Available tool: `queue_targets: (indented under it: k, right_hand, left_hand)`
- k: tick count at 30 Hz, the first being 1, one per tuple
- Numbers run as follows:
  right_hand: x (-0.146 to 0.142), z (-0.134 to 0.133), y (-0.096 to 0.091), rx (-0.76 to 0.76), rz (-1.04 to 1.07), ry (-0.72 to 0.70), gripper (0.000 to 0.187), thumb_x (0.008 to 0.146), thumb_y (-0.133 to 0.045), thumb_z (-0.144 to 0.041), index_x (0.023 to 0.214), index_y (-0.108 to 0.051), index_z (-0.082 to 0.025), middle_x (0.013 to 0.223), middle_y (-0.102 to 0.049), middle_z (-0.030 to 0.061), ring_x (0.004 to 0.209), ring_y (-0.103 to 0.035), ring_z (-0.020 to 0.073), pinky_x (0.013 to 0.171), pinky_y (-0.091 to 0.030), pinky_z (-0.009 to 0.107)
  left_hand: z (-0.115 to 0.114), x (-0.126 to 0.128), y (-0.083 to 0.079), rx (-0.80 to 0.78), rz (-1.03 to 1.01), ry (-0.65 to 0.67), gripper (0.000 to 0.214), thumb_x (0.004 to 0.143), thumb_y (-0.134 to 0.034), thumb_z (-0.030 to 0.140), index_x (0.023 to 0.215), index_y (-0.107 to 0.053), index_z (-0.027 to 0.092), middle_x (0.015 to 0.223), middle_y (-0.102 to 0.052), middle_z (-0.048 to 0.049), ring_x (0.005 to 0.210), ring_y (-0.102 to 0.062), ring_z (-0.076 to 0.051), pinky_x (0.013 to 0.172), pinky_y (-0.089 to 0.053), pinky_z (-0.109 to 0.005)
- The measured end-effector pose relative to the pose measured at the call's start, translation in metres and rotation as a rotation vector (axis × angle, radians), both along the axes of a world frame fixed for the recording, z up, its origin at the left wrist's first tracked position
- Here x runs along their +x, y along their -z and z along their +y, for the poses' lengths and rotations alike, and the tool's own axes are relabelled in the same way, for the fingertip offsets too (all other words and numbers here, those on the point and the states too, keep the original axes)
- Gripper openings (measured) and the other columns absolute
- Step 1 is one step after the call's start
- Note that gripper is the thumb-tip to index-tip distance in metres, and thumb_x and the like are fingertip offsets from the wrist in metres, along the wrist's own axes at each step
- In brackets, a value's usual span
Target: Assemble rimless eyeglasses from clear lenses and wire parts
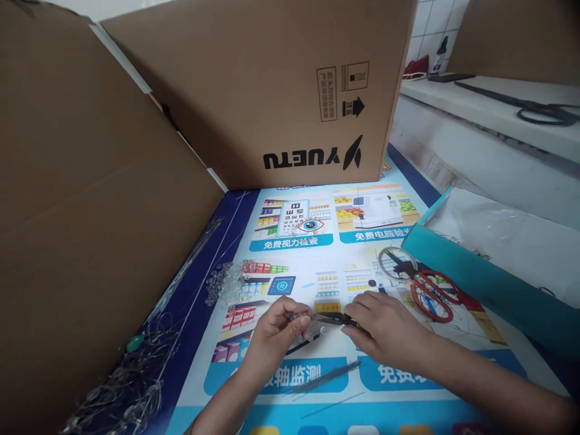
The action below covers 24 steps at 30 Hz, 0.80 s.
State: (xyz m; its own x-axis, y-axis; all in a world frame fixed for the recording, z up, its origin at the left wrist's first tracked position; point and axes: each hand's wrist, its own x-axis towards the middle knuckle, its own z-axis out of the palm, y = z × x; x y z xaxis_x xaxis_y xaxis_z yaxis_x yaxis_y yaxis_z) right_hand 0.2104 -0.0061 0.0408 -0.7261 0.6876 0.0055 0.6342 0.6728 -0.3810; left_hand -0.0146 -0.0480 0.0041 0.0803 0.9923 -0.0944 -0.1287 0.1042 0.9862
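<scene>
My left hand [277,329] is closed, pinching a small clear, beaded piece [304,320] just above a printed poster [312,254] that covers the table. My right hand [385,329] is closed on a small dark tool [338,318], like pliers or snips, whose tip points left and meets the piece in my left hand. A bundle of thin dark wires [324,377] lies on the poster just in front of both hands. A heap of clear beads [225,283] sits to the upper left of my left hand.
Red-handled scissors [428,290] and a ring of clear tape [392,263] lie right of my hands, beside a teal box [471,278] lined with plastic. Large cardboard boxes [272,90] wall the left and back. Tangled wire pieces [131,374] lie at lower left. A white ledge [489,115] holds black scissors.
</scene>
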Motion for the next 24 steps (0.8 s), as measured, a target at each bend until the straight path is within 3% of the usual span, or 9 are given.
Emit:
queue_targets:
  k: [9,24]
  right_hand:
    - [0.0007,0.0020,-0.0020,0.071,-0.012,-0.044,0.028,0.089,-0.040,-0.037,0.098,-0.058,-0.018,0.086,-0.060,0.0082,0.084,-0.052,0.0211,0.071,-0.038,0.032]
    - [0.0012,0.0028,-0.0022,0.051,-0.012,-0.059,0.027,0.089,-0.039,-0.037,0.094,-0.059,-0.018,0.083,-0.060,0.0067,0.080,-0.051,0.0194,0.067,-0.036,0.030]
  left_hand:
    - [-0.0026,0.0007,-0.0024,-0.001,0.033,0.040,0.008,0.079,-0.060,0.021,0.084,-0.055,0.016,0.080,-0.061,-0.0016,0.060,-0.055,-0.010,0.060,-0.045,-0.025]
    - [-0.0044,0.0012,-0.0036,-0.054,0.044,0.047,0.009,0.078,-0.062,0.022,0.084,-0.057,0.017,0.072,-0.061,0.0001,0.058,-0.055,-0.010,0.057,-0.044,-0.023]
